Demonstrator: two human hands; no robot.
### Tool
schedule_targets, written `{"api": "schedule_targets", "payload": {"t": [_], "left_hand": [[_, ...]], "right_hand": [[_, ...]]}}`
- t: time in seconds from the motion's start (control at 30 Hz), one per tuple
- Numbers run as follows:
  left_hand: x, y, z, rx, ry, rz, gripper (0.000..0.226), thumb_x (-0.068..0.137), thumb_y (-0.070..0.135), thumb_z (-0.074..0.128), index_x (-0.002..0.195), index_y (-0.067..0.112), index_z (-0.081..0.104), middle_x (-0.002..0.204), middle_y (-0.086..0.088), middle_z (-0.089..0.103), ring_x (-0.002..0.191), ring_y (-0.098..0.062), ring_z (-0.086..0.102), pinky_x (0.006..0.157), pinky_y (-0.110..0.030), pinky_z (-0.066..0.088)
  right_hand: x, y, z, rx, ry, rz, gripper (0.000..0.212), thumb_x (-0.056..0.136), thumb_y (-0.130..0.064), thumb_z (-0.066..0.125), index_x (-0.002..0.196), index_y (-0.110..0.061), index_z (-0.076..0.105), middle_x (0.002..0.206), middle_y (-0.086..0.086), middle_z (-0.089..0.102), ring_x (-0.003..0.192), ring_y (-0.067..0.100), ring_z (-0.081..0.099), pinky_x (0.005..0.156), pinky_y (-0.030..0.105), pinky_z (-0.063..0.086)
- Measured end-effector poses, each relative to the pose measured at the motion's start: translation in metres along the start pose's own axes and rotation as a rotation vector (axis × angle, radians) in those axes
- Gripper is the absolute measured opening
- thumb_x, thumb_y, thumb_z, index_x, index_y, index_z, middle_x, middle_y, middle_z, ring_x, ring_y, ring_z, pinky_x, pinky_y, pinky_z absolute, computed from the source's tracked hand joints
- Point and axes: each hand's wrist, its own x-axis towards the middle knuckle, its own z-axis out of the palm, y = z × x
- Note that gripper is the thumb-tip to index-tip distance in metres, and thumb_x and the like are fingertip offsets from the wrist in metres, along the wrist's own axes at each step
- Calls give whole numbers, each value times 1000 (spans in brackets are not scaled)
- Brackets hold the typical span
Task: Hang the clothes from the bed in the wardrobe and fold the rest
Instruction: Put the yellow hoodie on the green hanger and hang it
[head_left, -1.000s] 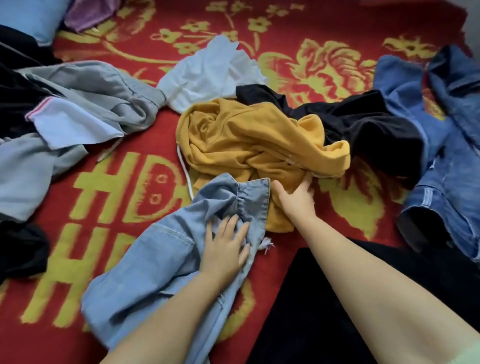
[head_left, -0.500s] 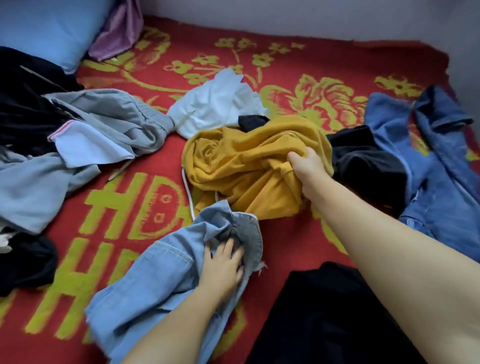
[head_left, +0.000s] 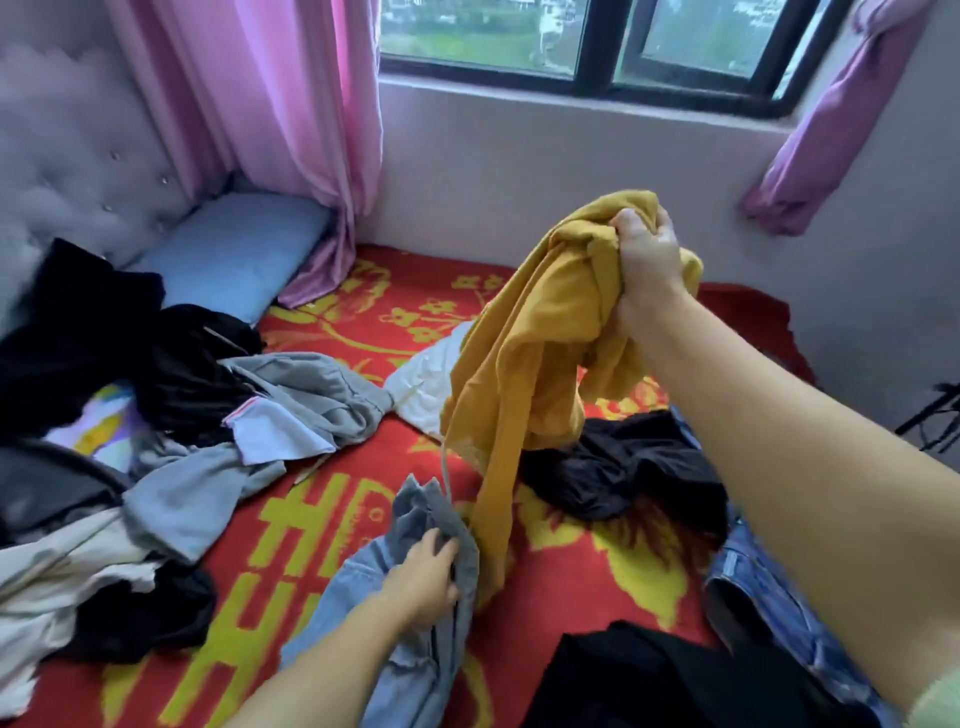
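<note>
Well, from my head view, my right hand (head_left: 644, 254) is clenched in a fist round a bunched handful of the mustard-yellow garment (head_left: 524, 364), held up above the middle of the bed (head_left: 582, 566), its long tail hanging down to the red and yellow blanket. My left hand (head_left: 423, 574) has its fingers curled into the light denim shirt (head_left: 415, 639) near the bed's near edge, just beside that tail. To do this well, I judge I should lift the yellow piece clear, find its shoulders or neckline and shake it open, so it doesn't drag the black garment (head_left: 618, 467) beneath it. A thin cord hangs from the yellow cloth and might snag.

The bed carries more: a grey garment (head_left: 311, 395) towards the left, a white piece (head_left: 421, 379) behind the yellow one, dark blue denim (head_left: 753, 587) at the right edge, black cloth (head_left: 639, 680) at the near edge. A blue pillow (head_left: 239, 249) sits in the far left corner by the padded headboard (head_left: 62, 156). Pink curtains (head_left: 260, 104) frame a window (head_left: 597, 36).
</note>
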Motion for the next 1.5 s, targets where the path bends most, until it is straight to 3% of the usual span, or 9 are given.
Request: {"api": "schedule_targets", "payload": {"t": [0.37, 0.57, 0.67, 0.77, 0.87, 0.97, 1.13, 1.27, 1.5], "left_hand": [[-75, 162, -245, -794, 672, 374, 98, 71, 50, 75, 148, 26, 18, 143, 0, 34, 131, -14, 36, 107, -31, 33], [-122, 178, -298, -1212, 706, 296, 39, 87, -2, 61, 123, -1, 46, 101, -1, 55, 90, -6, 54, 83, -20, 42], [-159, 178, -317, -1670, 686, 389, 14, 90, -7, 53, 92, 7, 55, 73, 2, 68, 67, -3, 65, 68, -26, 54], [-210, 182, -338, -1895, 726, 417, 21, 96, 3, 48, 115, 4, 56, 104, -16, 63, 103, -27, 62, 93, -42, 52], [-261, 176, -352, -1929, 810, 428, 10, 94, 8, 53, 96, 6, 63, 81, -10, 71, 75, -19, 69, 72, -32, 59], [-310, 160, -354, -1813, 886, 421, 20, 95, 8, 50, 82, 8, 65, 66, -6, 72, 62, -15, 70, 60, -27, 59], [-394, 110, -326, -1615, 975, 188, 19, 94, 20, 56, 107, 9, 65, 86, -4, 74, 81, -15, 71, 77, -33, 57], [-463, 62, -295, -1623, 1060, 110, 35, 92, 28, 57, 122, 11, 61, 118, -11, 66, 105, -22, 66, 82, -34, 57], [-607, 15, -239, -1384, 1173, -182, 34, 82, 48, 63, 104, 21, 65, 93, 2, 75, 89, -14, 69, 70, -28, 56]], "right_hand": [[-59, -142, 11, -31, -73, 253, 31, 82, -30, 60, 105, -11, 69, 101, 15, 69, 97, 32, 66, 82, 48, 56], [-135, -169, -8, -38, -386, 127, 20, 88, -32, 65, 104, -21, 58, 107, 8, 57, 90, 22, 60, 52, 28, 54], [-158, -167, -38, -221, -597, -109, 45, 90, -42, 60, 131, -27, 49, 114, 2, 57, 100, 18, 62, 79, 33, 57], [-179, -134, -69, -555, -724, -335, 75, 83, -49, 66, 145, -43, 23, 145, -2, 37, 131, 17, 41, 107, 41, 41], [-202, -99, -68, -736, -809, -335, 105, 75, -47, 75, 151, -38, 3, 154, -2, 25, 139, 16, 29, 113, 42, 31], [-226, -94, -46, -686, -834, -283, 59, 70, -48, 66, 113, -8, 60, 95, 10, 67, 88, 24, 63, 88, 46, 51], [-259, -123, -13, -119, -718, 36, 29, 96, -1, 35, 76, -3, 55, 45, 7, 54, 33, 13, 50, 38, 25, 48], [-271, -155, 18, 217, -715, 232, 34, 100, -7, 25, 89, -7, 58, 54, 9, 67, 48, 18, 66, 60, 41, 59], [-361, -163, 80, 370, -940, 399, 30, 98, -11, 33, 87, -8, 61, 71, 12, 72, 68, 22, 72, 51, 45, 57]]}}
